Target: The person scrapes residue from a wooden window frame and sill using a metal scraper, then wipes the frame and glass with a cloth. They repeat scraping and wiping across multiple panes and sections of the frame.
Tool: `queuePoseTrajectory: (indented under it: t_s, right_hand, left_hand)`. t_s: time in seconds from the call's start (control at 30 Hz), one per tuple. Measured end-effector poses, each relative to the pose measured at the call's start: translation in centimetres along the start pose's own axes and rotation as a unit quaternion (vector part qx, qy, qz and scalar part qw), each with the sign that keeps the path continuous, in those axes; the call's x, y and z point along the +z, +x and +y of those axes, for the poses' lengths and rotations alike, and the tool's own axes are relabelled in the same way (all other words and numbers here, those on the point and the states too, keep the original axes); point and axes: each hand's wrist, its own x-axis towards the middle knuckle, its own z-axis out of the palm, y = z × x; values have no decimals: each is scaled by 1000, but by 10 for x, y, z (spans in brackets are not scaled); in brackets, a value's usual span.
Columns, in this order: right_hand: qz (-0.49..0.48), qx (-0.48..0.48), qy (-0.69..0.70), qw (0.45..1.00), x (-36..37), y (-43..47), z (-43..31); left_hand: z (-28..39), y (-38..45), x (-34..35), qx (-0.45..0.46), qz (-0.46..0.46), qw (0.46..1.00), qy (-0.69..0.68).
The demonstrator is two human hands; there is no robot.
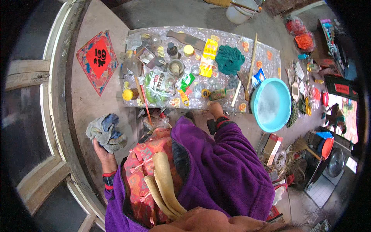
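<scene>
My left hand (102, 152) grips a bunched grey-and-blue cloth (106, 132) off to the left, between the wall and my body. At the front edge of the table (268, 62), my right hand (216, 109) has its fingers curled; whether it holds something small is too unclear to tell. Just beyond those fingers a glass jar with a green label (218, 94) lies on its side. Beside that jar is a round yellow-and-black object (205, 93). A dark green cloth (230, 59) lies bunched farther back.
A blue plastic basin (271, 104) stands at the table's right end. Nearby lie a cleaver (244, 82) and a long wooden stick (252, 58). Bottles, bags and a mortar (176, 67) crowd the left half. A white bucket (239, 13) stands behind; a person (335, 117) is far right.
</scene>
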Motion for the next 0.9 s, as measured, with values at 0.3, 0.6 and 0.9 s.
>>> queuePoseTrajectory:
  t_s: [0.3, 0.6, 0.9]
  right_hand:
    - [46, -94, 146, 984, 47, 0, -27]
    - [-12, -28, 183, 983, 19, -19, -91]
    - [32, -187, -64, 980, 9, 2, -73]
  left_hand:
    - [-7, -3, 1, -13, 26, 996, 79]
    - [-3, -15, -10, -9, 57, 995, 82]
    - [4, -30, -31, 30, 75, 995, 54]
